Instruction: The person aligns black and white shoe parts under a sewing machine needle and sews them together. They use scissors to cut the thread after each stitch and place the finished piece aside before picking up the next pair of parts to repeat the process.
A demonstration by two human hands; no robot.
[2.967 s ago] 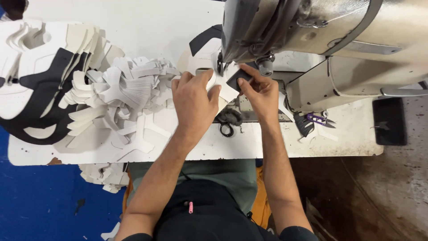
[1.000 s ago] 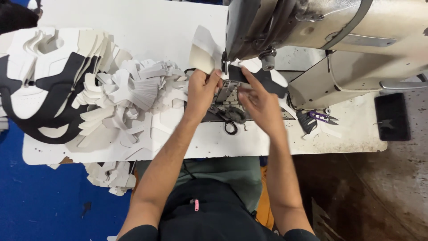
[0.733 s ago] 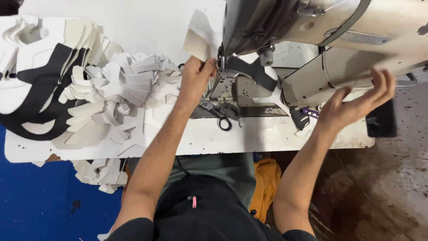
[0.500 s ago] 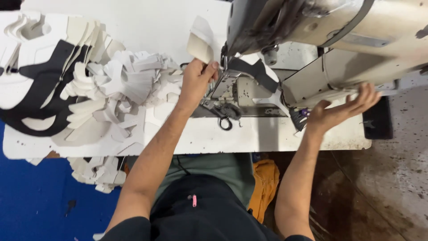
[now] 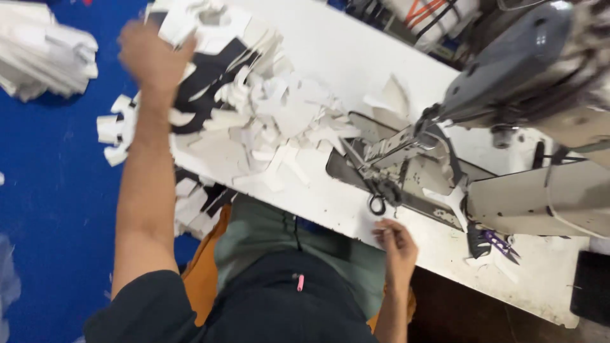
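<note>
My left hand [image 5: 152,56] is stretched far out to the left, blurred, over the edge of a stack of white and black cut pieces [image 5: 210,70]; its grip cannot be made out. My right hand [image 5: 397,244] rests at the front edge of the white table [image 5: 330,209], fingers loosely bent and empty, just below black-handled scissors [image 5: 378,200]. A heap of white cut pieces [image 5: 279,121] lies between the two hands. The grey sewing machine [image 5: 508,82] stands to the right, with a folded white piece [image 5: 391,98] lying behind its needle area.
Purple-handled snips [image 5: 499,242] lie on the table under the machine arm. More white pieces hang off the table's left edge [image 5: 114,130] and lie on the blue floor [image 5: 44,57]. A dark box [image 5: 591,286] sits at far right.
My left hand left the machine's needle area and swung far left over the stacked pieces. My right hand came back from the machine's right end to the table's front edge. The view tilted.
</note>
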